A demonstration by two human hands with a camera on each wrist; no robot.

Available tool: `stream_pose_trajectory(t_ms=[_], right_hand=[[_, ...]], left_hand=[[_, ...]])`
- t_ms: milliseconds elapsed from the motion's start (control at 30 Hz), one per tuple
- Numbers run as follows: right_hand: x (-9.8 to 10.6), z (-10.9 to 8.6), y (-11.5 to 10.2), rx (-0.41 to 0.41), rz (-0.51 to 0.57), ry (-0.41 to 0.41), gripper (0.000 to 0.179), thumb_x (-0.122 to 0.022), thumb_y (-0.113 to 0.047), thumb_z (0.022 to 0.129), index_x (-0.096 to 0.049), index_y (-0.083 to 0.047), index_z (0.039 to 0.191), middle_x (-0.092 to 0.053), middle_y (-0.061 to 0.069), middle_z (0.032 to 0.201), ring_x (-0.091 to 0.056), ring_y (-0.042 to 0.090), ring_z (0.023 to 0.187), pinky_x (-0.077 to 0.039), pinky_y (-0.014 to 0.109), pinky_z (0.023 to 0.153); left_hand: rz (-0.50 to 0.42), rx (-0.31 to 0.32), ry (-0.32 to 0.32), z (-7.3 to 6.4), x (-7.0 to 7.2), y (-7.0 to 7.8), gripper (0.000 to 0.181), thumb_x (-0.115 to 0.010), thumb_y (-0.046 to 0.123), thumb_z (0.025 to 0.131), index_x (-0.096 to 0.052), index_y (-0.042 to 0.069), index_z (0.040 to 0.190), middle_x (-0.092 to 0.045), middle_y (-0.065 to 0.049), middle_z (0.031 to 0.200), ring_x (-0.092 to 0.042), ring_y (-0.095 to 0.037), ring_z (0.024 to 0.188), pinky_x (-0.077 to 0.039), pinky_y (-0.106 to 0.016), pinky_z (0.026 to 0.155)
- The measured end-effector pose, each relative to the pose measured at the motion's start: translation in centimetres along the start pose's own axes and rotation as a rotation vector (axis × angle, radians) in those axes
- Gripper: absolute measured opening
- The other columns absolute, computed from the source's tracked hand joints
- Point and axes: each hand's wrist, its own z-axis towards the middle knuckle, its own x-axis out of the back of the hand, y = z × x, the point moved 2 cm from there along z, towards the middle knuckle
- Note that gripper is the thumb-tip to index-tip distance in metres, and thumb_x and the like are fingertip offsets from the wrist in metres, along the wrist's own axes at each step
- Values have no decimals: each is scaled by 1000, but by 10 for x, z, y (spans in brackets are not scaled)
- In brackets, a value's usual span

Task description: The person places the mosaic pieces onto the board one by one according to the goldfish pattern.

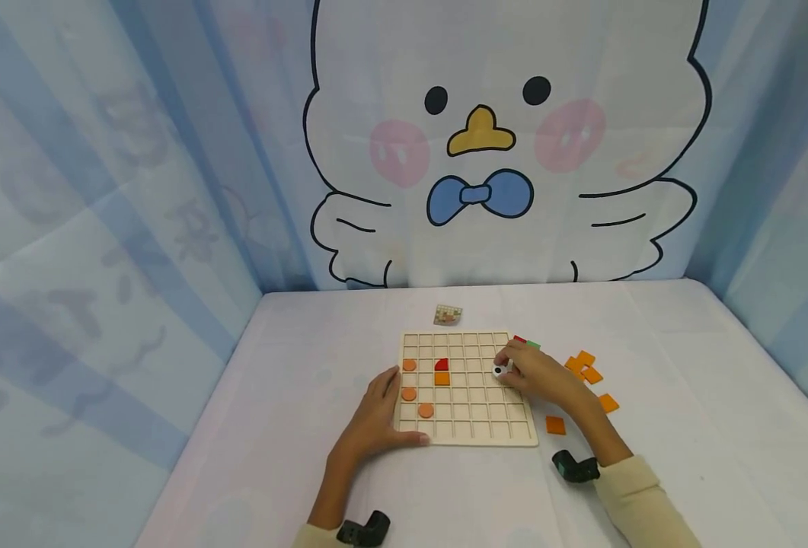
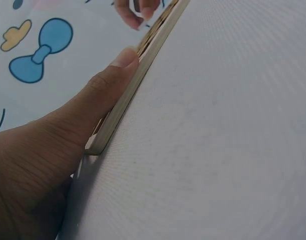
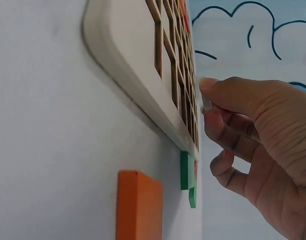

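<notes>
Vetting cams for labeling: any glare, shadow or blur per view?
Head: soft, even light, no strong glare on the board; left wrist: faint ripple pattern on the white tabletop, shadow beside the left hand; right wrist: soft shadow under the board's edge, no obvious blur.

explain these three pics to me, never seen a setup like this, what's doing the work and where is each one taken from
There is no machine here: a person works with two bare hands. The wide picture comes from a camera on the head, looking forward and down. The other two come from cameras worn on the left and right wrists, each close to its own hand.

On the white table lies a gridded board with orange discs, a red piece and an orange square on it. More orange squares lie to its right.

The left hand rests against the board's near left corner. The right hand pinches a small white piece over the board's right side.
</notes>
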Motion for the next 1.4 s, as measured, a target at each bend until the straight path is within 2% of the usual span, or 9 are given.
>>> stream_pose_trajectory(t_ms=[233,467,600,1000,1233,1400], right_hand=[[-10,8,-16,-7,19,-20,20,-71,-18,90,-67,-7,107,-61,1,101,-54,10,82,-53,24,77],[-20,12,-32,87,35,-29,19,-70,-18,90,-67,-7,106,-60,-1,99,-50,7,78,-51,20,72],[-27,14,-41,104,47,-47,19,-69,-20,91,-67,-8,106,-59,-2,98,-49,5,77,-49,19,70],[-42,22,-65,192,19,-61,21,-69,-22,92,-67,-7,107,-59,-1,103,-48,5,77,-46,20,69],[-47,26,-73,194,-8,-47,19,-67,-21,93,-68,-8,106,-59,-1,104,-49,5,78,-46,20,69],[-45,27,-76,186,6,-50,18,-67,-17,92,-68,-7,107,-60,1,106,-54,8,85,-51,26,77]], left_hand=[[0,8,-1,0,0,2,127,-76,73,63,-19,7,156,-17,-8,163,-20,-26,149,-28,-46,119],[9,14,-4,0,1,2,128,-76,73,63,-20,6,156,-17,-9,163,-20,-26,149,-29,-46,119],[15,10,-8,1,0,0,128,-75,73,63,-19,7,156,-16,-8,163,-20,-26,149,-29,-45,119],[0,4,-3,0,0,-1,128,-76,73,63,-19,6,156,-18,-9,162,-20,-27,149,-29,-47,118],[-5,7,-15,1,0,-3,128,-75,74,63,-18,8,157,-17,-8,162,-19,-25,149,-29,-45,119],[-11,11,-18,1,1,-1,128,-75,73,63,-17,8,157,-17,-7,163,-18,-24,150,-28,-45,119]])
